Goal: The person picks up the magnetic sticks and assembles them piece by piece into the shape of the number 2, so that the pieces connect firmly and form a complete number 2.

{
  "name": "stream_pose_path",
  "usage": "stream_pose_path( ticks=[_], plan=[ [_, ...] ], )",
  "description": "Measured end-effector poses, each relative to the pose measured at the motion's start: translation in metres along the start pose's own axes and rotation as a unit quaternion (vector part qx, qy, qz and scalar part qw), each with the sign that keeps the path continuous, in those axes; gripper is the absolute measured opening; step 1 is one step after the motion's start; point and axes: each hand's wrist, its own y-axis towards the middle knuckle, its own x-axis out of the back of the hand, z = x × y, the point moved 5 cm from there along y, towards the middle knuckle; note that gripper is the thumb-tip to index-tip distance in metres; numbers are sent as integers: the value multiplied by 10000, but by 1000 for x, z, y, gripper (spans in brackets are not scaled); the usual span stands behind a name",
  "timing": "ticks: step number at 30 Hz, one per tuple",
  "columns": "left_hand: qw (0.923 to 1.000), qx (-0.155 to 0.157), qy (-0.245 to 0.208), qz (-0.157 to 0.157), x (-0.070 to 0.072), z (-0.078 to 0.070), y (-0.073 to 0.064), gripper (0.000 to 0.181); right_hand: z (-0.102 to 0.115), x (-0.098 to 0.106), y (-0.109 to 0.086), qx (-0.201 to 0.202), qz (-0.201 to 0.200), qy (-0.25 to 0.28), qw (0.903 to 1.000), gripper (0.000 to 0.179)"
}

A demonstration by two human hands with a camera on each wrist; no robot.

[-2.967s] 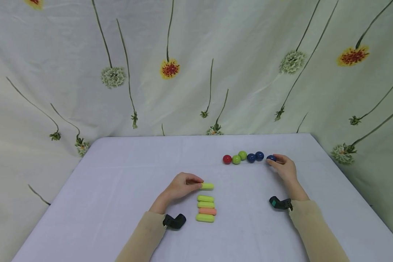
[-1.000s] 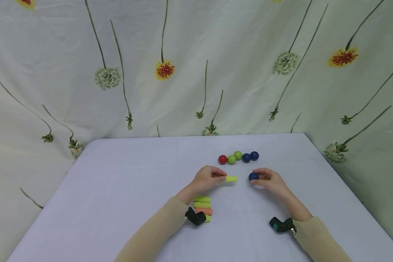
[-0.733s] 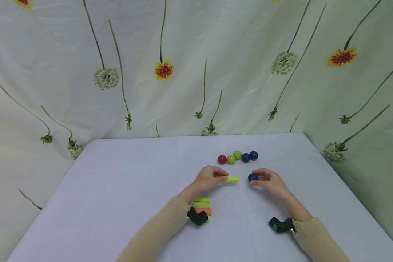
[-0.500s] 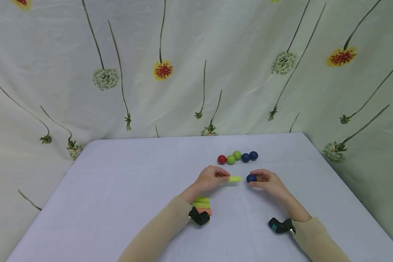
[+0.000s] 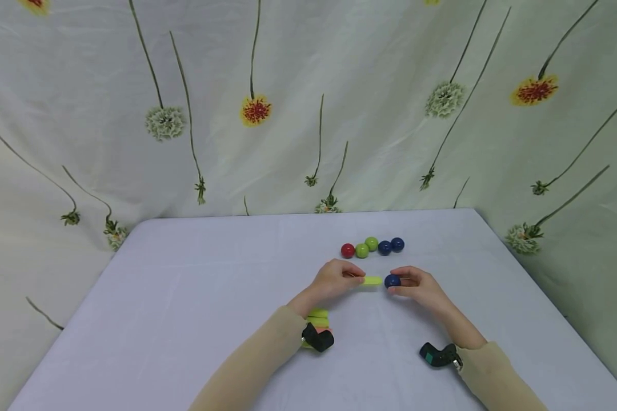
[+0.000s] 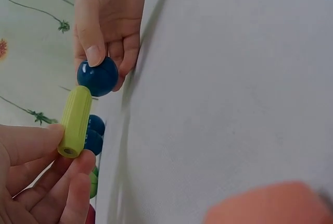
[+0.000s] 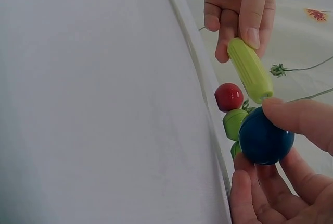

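My left hand point(image 5: 335, 279) pinches a ridged yellow-green rod point(image 5: 372, 281) near one end, its free end pointing right. In my right hand point(image 5: 420, 285), thumb and fingers grip a glossy dark blue ball point(image 5: 392, 281). Both are held over the table's middle, close together. Up close in the left wrist view, the rod point(image 6: 76, 122) reaches up to the ball point(image 6: 98, 76). From the right wrist view, the rod's tip lies right beside the ball point(image 7: 266, 136), partly behind my thumb; I cannot tell whether they touch.
Behind the hands a red ball point(image 5: 347, 250), green balls point(image 5: 362, 250) and blue balls point(image 5: 384, 248) sit in a row. Beneath my left wrist lie several yellow-green rods point(image 5: 317, 314) and an orange rod point(image 5: 324, 329), partly hidden. A flowered cloth point(image 5: 288, 160) hangs beyond the table.
The right hand has brought the blue ball leftward and nearer from beside the row. The left hand has carried the rod right from above the other rods. The gap between them has narrowed.
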Motion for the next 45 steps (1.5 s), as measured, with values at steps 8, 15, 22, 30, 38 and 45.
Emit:
stream_pose_path(
  ticks=[8, 15, 22, 30, 38, 45],
  plan=[
    [10000, 38, 84, 1, -2, -4, 0, 16, 0, -1, -1, 6, 31, 144, 9999, 51],
    [9998, -71, 174, 29, -3, -7, 1, 15, -1, -2, 0, 203, 111, 255, 9994, 49],
    [9997, -115, 208, -4, -1, -6, 4, 15, -4, -2, 2, 158, 75, 234, 9996, 50],
    [9988, -210, 254, 368, 8, -4, 9, 19, -5, -2, 8, 151, -37, 157, 9998, 50],
    [9977, -157, -218, 624, 34, 4, 9, 28, -8, 0, 13, 86, -117, 180, 9997, 52],
    [9984, -89, -352, 433, 57, 20, 13, 29, -9, 0, 20, 160, -170, 154, 9996, 51]
  ],
)
